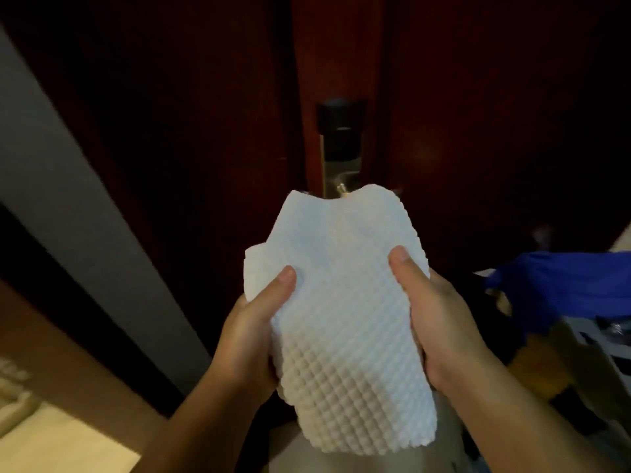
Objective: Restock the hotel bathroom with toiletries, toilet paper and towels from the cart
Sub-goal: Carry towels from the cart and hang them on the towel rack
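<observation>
Two bare hands fill the bottom of the head camera's view, and between them they hold one white towel (341,302), raised in the air in front of a door. The towel is folded or bunched, with a raised waffle pattern over its whole face. Its lower end hangs toward the camera and its upper end reaches up to the door hardware.

The left hand (252,322) grips the towel's left edge, thumb pressed flat on the top face and fingers curled under, out of sight. The right hand (440,322) grips the right edge the same way, thumb on top and fingers hidden beneath. The two thumbs are apart, with a wide band of cloth between them.

Behind the towel stands one dark red-brown door (205,97). It carries one lock plate (341,148), black in the upper part and metal below, and a small metal stub shows just above the towel's top edge.

One grey strip of frame (51,165) slants down the left side. At the right edge lies one blue thing (560,288), too blurred to tell what it is. Pale floor (51,445) shows in the bottom left corner.
</observation>
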